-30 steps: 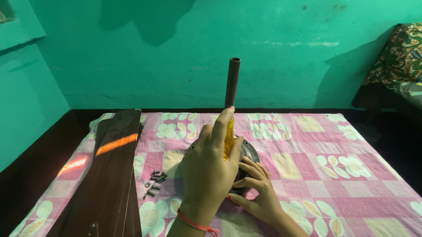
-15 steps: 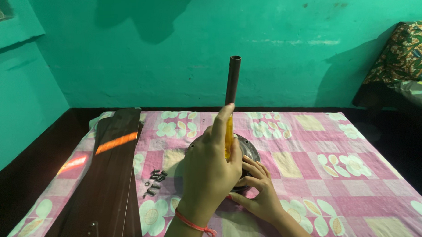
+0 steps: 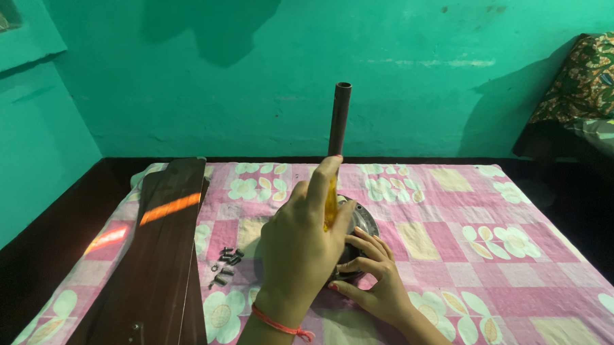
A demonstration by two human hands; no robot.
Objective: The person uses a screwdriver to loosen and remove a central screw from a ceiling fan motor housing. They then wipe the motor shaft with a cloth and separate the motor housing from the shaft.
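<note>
A dark round fan motor (image 3: 364, 218) lies on the pink flowered cloth (image 3: 459, 255), with a brown tube (image 3: 339, 117) standing upright from its middle. My left hand (image 3: 299, 251), with a red thread at the wrist, is closed around a yellow-handled screwdriver (image 3: 330, 204) held upright over the motor. My right hand (image 3: 373, 280) lies low at the motor's near edge, its fingers curled against the housing. Most of the motor and the screwdriver's tip are hidden behind my left hand.
Long dark brown fan blades (image 3: 157, 266) lie stacked along the left of the cloth. Several small dark screws (image 3: 225, 262) sit between the blades and my left hand. A green wall stands behind, and a patterned cushion (image 3: 589, 81) is at the far right.
Both hands stay in place on the screwdriver and the motor, with only a slight shift of my left hand.
</note>
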